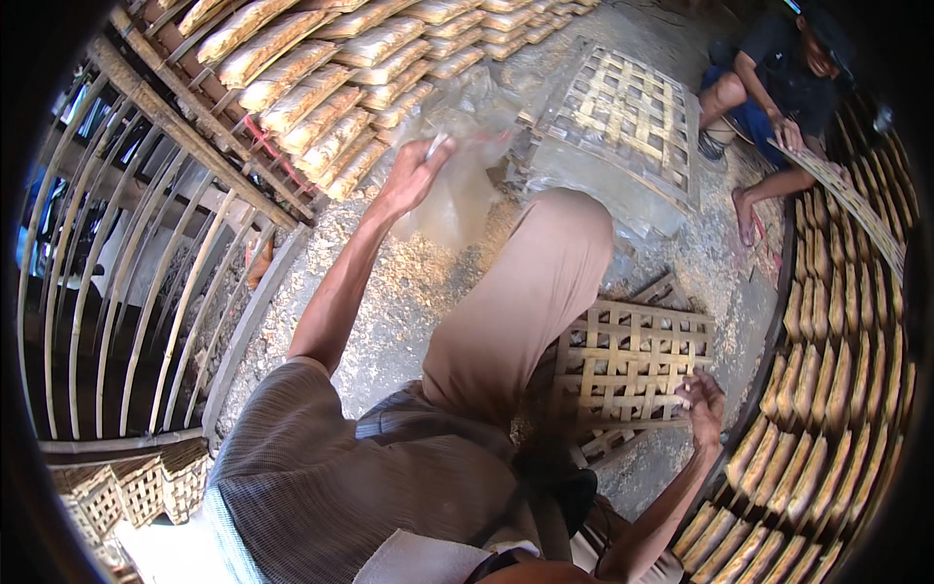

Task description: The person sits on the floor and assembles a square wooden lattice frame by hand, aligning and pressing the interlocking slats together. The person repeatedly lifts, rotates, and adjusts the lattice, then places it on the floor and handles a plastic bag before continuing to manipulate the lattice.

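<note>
Your left hand [413, 175] pinches a thin, clear plastic sheet [457, 190]; your right hand [702, 401] grips the woven bamboo lattice tray [623, 365] on the gritty floor [409, 292].

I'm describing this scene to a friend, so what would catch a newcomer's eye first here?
Probably the left hand, raised mid-frame and gripping a clear plastic bag over the gritty ground. Next, the right hand resting on a woven bamboo lattice tray at lower right. Rows of filled packets line the upper left.
</note>
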{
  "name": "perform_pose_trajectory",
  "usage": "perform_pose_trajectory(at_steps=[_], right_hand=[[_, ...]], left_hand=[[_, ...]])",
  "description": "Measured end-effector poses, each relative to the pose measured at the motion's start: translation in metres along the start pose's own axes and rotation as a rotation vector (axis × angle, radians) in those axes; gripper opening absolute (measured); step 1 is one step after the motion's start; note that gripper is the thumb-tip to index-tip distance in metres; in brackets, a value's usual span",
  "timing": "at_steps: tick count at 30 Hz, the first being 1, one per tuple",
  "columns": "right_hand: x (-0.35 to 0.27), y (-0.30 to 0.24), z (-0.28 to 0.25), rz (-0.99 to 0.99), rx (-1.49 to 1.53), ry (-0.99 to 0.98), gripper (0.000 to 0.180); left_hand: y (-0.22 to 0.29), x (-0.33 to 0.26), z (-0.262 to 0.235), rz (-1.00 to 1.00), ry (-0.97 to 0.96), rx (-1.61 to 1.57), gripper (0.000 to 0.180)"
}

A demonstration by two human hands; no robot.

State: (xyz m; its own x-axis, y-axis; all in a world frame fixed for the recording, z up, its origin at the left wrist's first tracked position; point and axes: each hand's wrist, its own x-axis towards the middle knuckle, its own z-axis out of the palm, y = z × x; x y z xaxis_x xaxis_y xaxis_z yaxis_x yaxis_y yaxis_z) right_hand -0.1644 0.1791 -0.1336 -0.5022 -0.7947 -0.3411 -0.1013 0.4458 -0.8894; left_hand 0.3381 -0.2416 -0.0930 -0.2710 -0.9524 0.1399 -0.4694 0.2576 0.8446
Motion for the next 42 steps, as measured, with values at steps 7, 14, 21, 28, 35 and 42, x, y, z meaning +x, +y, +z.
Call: perform_pose_trajectory(at_steps=[7,14,21,28,35,42], right_hand=[[-0.015,-0.132,0.05,-0.134,-0.107,0.151,0.058],[-0.05,-0.205,0.054,-0.682,-0.259,0.235,0.094],[-0.075,-0.159,-0.016,-0.391,-0.076,0.502,0.026],[-0.119,-0.114,-0.087,-0.18,-0.205,0.526,0.027],[-0.138,-0.111,-0.097,-0.342,0.0,0.654,0.03],[-0.134,-0.107,-0.116,-0.039,-0.265,0.79,0.023]], left_hand=[[0.169,0.047,0.061,0.264,-0.417,-0.104,0.063],[0.32,0.015,0.188,0.672,-1.057,-0.162,0.06],[0.384,-0.032,0.277,0.835,-1.158,-0.288,0.053],[0.356,-0.019,0.331,0.844,-1.295,0.117,0.054],[0.37,-0.013,0.345,0.974,-1.165,0.02,0.04],[0.389,-0.012,0.348,1.06,-1.196,0.267,0.036]])
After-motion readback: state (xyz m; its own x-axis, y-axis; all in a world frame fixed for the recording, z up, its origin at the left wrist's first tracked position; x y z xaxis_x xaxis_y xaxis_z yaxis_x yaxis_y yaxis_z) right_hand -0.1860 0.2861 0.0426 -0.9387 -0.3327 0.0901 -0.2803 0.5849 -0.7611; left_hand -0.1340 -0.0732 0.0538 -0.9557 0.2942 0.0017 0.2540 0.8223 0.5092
